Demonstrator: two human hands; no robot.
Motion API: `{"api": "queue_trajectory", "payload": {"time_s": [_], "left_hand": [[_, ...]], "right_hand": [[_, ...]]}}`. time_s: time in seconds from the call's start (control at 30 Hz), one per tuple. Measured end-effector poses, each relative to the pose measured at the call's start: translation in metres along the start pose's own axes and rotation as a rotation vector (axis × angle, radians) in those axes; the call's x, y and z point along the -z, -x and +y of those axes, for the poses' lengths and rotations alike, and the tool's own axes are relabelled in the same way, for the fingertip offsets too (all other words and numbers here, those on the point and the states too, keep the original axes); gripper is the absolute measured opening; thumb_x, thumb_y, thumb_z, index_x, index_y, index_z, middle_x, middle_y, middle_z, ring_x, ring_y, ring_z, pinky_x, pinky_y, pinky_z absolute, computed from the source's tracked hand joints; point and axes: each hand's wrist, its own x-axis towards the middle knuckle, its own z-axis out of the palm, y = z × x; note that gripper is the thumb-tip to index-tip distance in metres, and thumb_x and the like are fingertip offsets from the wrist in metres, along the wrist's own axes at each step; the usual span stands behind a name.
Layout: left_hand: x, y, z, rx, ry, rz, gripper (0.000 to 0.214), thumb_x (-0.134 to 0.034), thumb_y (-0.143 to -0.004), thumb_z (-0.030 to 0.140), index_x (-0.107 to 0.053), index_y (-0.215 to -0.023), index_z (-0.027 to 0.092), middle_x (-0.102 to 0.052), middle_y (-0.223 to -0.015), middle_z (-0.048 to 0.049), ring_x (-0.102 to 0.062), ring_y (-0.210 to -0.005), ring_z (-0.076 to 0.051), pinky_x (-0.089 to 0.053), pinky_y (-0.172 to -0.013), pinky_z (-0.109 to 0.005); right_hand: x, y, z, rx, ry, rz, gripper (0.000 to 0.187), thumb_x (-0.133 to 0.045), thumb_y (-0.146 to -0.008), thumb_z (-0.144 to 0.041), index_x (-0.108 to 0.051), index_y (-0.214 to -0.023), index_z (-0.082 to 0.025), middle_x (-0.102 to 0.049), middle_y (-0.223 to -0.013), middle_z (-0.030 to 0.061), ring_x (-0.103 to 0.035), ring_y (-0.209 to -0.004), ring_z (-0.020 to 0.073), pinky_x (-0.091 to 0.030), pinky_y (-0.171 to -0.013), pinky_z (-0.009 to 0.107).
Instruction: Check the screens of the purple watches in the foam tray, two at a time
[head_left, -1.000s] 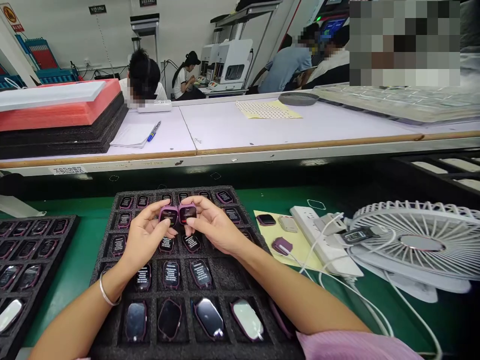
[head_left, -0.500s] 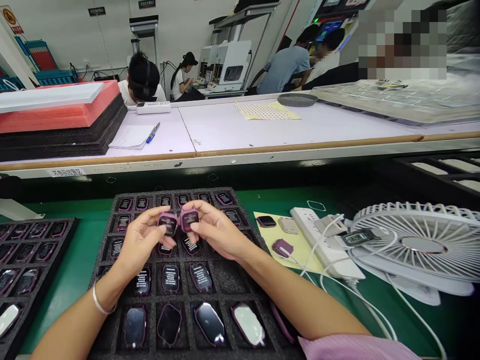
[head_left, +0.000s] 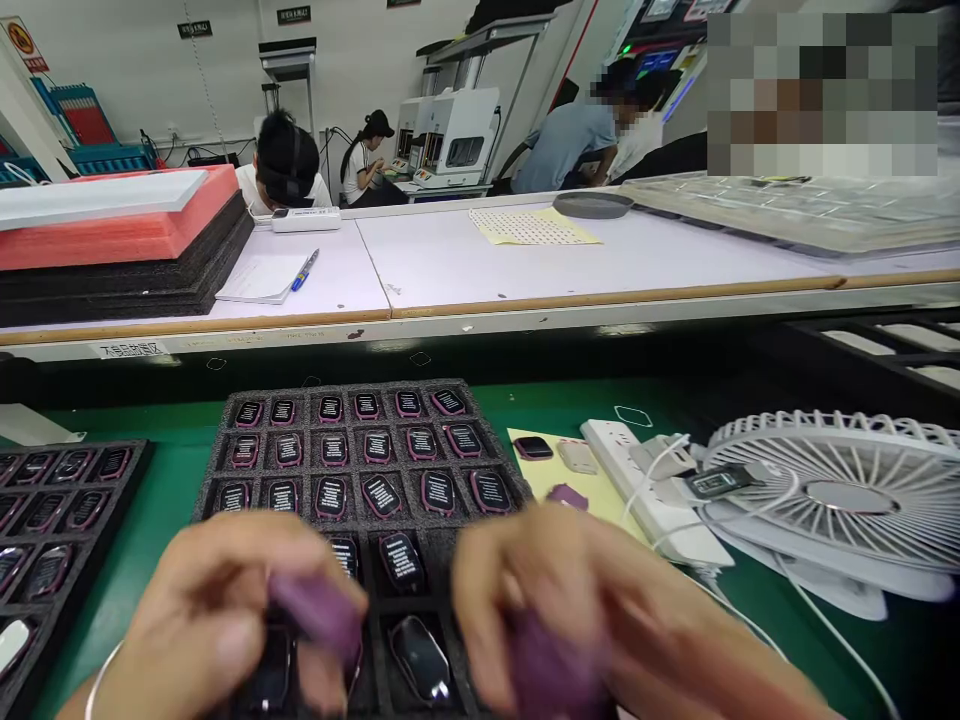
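Observation:
Over the front of a black foam tray [head_left: 431,605], both hands are blurred by motion. My left hand [head_left: 195,610] is closed on a purple smartwatch case [head_left: 319,615], pinched between thumb and fingers. To its right, my right hand [head_left: 540,570] is closed around a second purple smartwatch case [head_left: 555,665], partly hidden by the fingers. Rows of purple-rimmed smartwatches fill the tray's compartments, such as the watch [head_left: 381,495] with white text on its lit screen. Nearer me lies a dark-screened watch [head_left: 420,658]. My hands hide several front compartments.
A second tray [head_left: 90,545] of watches lies at left. On the right are yellow paper [head_left: 609,490] with small parts, a white power strip [head_left: 611,445], loose cables and a white fan [head_left: 825,500]. A raised shelf [head_left: 450,265] spans behind; people sit beyond it.
Both hands have come down toward me from the tray's middle and moved apart, each with its watch case turned so the purple back shows. More tray compartments are now visible.

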Motion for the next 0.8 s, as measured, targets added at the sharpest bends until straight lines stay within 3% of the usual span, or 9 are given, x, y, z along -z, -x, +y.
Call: {"api": "queue_trajectory", "payload": {"time_s": [0.07,0.13,0.2,0.27,0.47,0.6,0.7,0.8], "left_hand": [[-0.006,-0.031,-0.004,0.004,-0.014,0.064,0.023,-0.070,-0.086,0.037,-0.072,-0.106,0.025,-0.075,-0.086,-0.0044,-0.070,-0.057,-0.017,-0.058,-0.051,-0.028],[-0.008,-0.056,-0.013,0.019,-0.078,0.167,0.023,-0.074,-0.081,0.031,-0.069,-0.100,0.019,-0.070,-0.078,-0.0011,-0.066,-0.052,-0.013,-0.056,-0.050,-0.024],[-0.008,-0.072,-0.023,0.033,-0.143,0.213,0.025,-0.076,-0.077,0.027,-0.065,-0.097,0.017,-0.066,-0.074,0.0021,-0.060,-0.047,-0.008,-0.051,-0.045,-0.019],[-0.008,-0.078,-0.031,0.066,-0.181,0.195,0.030,-0.076,-0.075,0.025,-0.062,-0.101,0.016,-0.064,-0.077,0.0032,-0.056,-0.045,-0.005,-0.048,-0.044,-0.017],[-0.027,-0.077,-0.044,0.142,-0.157,-0.020,0.060,-0.073,-0.072,0.017,-0.047,-0.126,0.021,-0.063,-0.106,-0.0028,-0.061,-0.061,-0.005,-0.054,-0.058,-0.020],[-0.045,-0.079,-0.058,0.243,-0.211,-0.200,0.054,-0.069,-0.074,0.018,-0.046,-0.123,0.023,-0.059,-0.117,-0.0053,-0.065,-0.067,-0.009,-0.054,-0.064,-0.027],[-0.058,-0.081,-0.073,0.224,-0.475,-0.340,0.043,-0.067,-0.076,0.018,-0.049,-0.115,0.022,-0.063,-0.102,-0.0025,-0.065,-0.076,-0.015,-0.054,-0.072,-0.033],[-0.071,-0.083,-0.091,0.027,-0.919,-0.405,0.038,-0.073,-0.074,0.019,-0.056,-0.108,0.019,-0.063,-0.100,-0.0050,-0.060,-0.094,-0.023,-0.051,-0.087,-0.043]], "right_hand": [[0.013,-0.027,0.008,0.031,0.031,0.114,0.033,-0.072,-0.084,-0.052,-0.059,-0.098,-0.024,-0.071,-0.095,0.0056,-0.058,-0.054,0.0101,-0.047,-0.051,0.023],[0.028,-0.049,0.017,0.042,0.106,0.264,0.031,-0.080,-0.081,-0.036,-0.057,-0.097,-0.022,-0.070,-0.089,0.0019,-0.056,-0.054,0.0068,-0.044,-0.050,0.018],[0.042,-0.061,0.024,0.066,0.166,0.366,0.031,-0.080,-0.080,-0.031,-0.057,-0.097,-0.021,-0.068,-0.082,-0.0007,-0.051,-0.051,0.0054,-0.039,-0.045,0.016],[0.053,-0.063,0.028,0.051,0.182,0.394,0.029,-0.078,-0.081,-0.030,-0.058,-0.101,-0.020,-0.069,-0.083,-0.0002,-0.054,-0.050,0.0059,-0.041,-0.046,0.018],[0.060,-0.024,0.025,0.032,0.109,0.410,0.040,-0.068,-0.081,-0.017,-0.057,-0.120,-0.022,-0.069,-0.097,0.0021,-0.068,-0.065,0.0112,-0.051,-0.060,0.025],[0.067,0.012,0.027,0.024,0.180,0.400,0.061,-0.070,-0.080,-0.013,-0.047,-0.135,-0.025,-0.065,-0.097,0.0008,-0.069,-0.071,0.0118,-0.053,-0.066,0.027],[0.078,0.041,0.032,-0.029,0.322,0.376,0.061,-0.070,-0.081,-0.017,-0.044,-0.136,-0.024,-0.062,-0.099,0.0011,-0.068,-0.075,0.0118,-0.056,-0.074,0.030],[0.087,0.068,0.036,-0.095,0.645,0.402,0.051,-0.065,-0.084,-0.019,-0.047,-0.132,-0.023,-0.063,-0.101,0.0036,-0.067,-0.084,0.0162,-0.057,-0.080,0.035]]}}
